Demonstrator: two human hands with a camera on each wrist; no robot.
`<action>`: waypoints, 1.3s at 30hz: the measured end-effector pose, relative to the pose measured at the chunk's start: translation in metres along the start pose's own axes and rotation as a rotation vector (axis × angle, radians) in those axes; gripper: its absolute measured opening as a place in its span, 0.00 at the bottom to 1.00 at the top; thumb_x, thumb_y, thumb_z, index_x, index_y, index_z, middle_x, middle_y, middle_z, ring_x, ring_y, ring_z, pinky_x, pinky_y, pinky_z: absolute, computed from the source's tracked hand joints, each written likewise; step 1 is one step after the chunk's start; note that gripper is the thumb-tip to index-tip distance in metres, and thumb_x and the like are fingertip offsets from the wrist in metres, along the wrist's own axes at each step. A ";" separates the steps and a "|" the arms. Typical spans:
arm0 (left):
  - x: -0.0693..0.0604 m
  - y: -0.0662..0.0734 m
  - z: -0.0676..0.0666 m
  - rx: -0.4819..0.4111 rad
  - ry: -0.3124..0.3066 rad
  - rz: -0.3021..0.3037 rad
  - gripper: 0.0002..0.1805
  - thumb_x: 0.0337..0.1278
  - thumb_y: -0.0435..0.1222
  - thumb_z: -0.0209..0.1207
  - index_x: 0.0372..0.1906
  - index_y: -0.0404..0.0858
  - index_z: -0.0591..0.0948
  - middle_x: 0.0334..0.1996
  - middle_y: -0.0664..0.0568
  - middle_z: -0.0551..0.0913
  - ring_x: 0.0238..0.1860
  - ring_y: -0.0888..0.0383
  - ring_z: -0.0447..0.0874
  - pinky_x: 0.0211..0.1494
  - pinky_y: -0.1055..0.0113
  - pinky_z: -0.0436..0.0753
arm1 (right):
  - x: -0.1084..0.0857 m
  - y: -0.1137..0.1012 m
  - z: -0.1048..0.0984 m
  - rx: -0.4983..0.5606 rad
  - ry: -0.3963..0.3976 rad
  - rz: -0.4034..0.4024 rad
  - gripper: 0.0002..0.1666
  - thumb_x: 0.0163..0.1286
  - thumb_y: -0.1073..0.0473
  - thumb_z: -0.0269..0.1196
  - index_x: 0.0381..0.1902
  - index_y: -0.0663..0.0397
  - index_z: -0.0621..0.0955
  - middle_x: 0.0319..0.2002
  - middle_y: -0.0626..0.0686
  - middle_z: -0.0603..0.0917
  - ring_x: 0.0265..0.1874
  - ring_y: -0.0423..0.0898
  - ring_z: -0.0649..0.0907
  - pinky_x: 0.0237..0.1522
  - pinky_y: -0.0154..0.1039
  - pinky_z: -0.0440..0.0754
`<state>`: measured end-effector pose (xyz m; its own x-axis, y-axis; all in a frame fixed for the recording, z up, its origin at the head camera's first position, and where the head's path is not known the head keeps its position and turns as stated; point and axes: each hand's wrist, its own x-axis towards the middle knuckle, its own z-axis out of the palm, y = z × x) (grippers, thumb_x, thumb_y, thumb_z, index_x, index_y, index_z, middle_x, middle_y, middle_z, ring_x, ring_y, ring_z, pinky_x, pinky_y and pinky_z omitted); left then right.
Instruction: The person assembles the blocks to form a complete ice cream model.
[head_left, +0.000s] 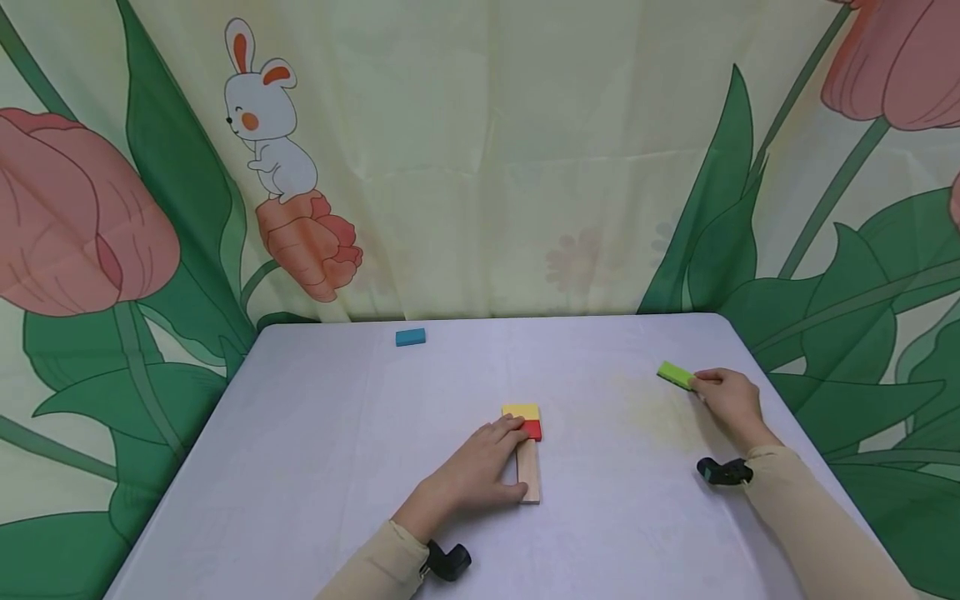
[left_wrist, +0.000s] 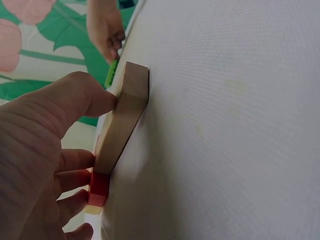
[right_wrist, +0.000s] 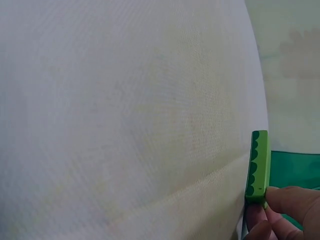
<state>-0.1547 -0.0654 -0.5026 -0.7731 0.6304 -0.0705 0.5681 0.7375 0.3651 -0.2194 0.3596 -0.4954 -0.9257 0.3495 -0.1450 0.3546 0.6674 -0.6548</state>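
Observation:
A plain wooden block (head_left: pixel 528 475) lies lengthwise on the table, its far end against a red block (head_left: pixel 533 430), with a yellow block (head_left: pixel 521 411) beyond that. The left hand (head_left: pixel 480 469) rests along their left side, thumb at the near end of the wooden block (left_wrist: pixel 122 120) and the other fingers by the red block (left_wrist: pixel 99 187). At the right, the right hand (head_left: pixel 731 406) pinches one end of a green block (head_left: pixel 676 375). Dark green scallops mark one side of the green block (right_wrist: pixel 257 167) in the right wrist view.
A blue block (head_left: pixel 410 337) lies near the table's far edge, left of centre. Behind the white-covered table (head_left: pixel 300 467) hangs a curtain (head_left: pixel 480 167) printed with flowers, leaves and a rabbit. A small black device sits at each wrist.

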 end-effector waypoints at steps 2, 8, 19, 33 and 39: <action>0.000 0.000 0.000 0.009 0.005 0.007 0.41 0.61 0.54 0.63 0.76 0.44 0.68 0.80 0.52 0.63 0.82 0.53 0.56 0.83 0.57 0.60 | 0.000 -0.002 0.001 0.005 -0.011 0.007 0.29 0.79 0.53 0.56 0.64 0.73 0.76 0.59 0.73 0.79 0.50 0.61 0.79 0.35 0.34 0.75; 0.000 -0.001 0.000 0.021 0.015 0.013 0.39 0.61 0.54 0.63 0.75 0.44 0.69 0.79 0.53 0.64 0.82 0.53 0.57 0.83 0.57 0.61 | 0.000 -0.008 0.006 0.033 -0.040 0.022 0.29 0.79 0.53 0.55 0.66 0.72 0.75 0.61 0.72 0.77 0.52 0.61 0.78 0.38 0.36 0.77; 0.001 0.000 0.000 0.014 0.009 -0.002 0.39 0.61 0.54 0.63 0.75 0.45 0.69 0.80 0.54 0.62 0.82 0.53 0.56 0.83 0.57 0.61 | 0.004 -0.017 0.017 0.040 -0.055 -0.040 0.29 0.79 0.51 0.57 0.63 0.72 0.77 0.57 0.71 0.80 0.46 0.56 0.81 0.34 0.30 0.77; 0.001 0.002 0.001 -0.019 0.005 -0.012 0.39 0.61 0.52 0.64 0.75 0.44 0.69 0.80 0.52 0.62 0.82 0.51 0.56 0.82 0.55 0.63 | 0.001 -0.033 0.028 0.049 -0.116 -0.023 0.28 0.79 0.51 0.57 0.64 0.69 0.78 0.59 0.69 0.79 0.48 0.56 0.80 0.36 0.32 0.78; 0.001 0.002 0.001 -0.017 0.003 -0.019 0.40 0.61 0.53 0.64 0.76 0.45 0.69 0.80 0.53 0.61 0.82 0.52 0.55 0.82 0.55 0.63 | 0.003 -0.036 0.033 0.050 -0.133 -0.031 0.28 0.79 0.51 0.57 0.64 0.68 0.78 0.60 0.70 0.79 0.49 0.57 0.80 0.39 0.35 0.79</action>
<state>-0.1540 -0.0635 -0.5034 -0.7844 0.6158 -0.0743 0.5487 0.7447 0.3799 -0.2387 0.3153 -0.4967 -0.9465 0.2366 -0.2193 0.3218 0.6420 -0.6959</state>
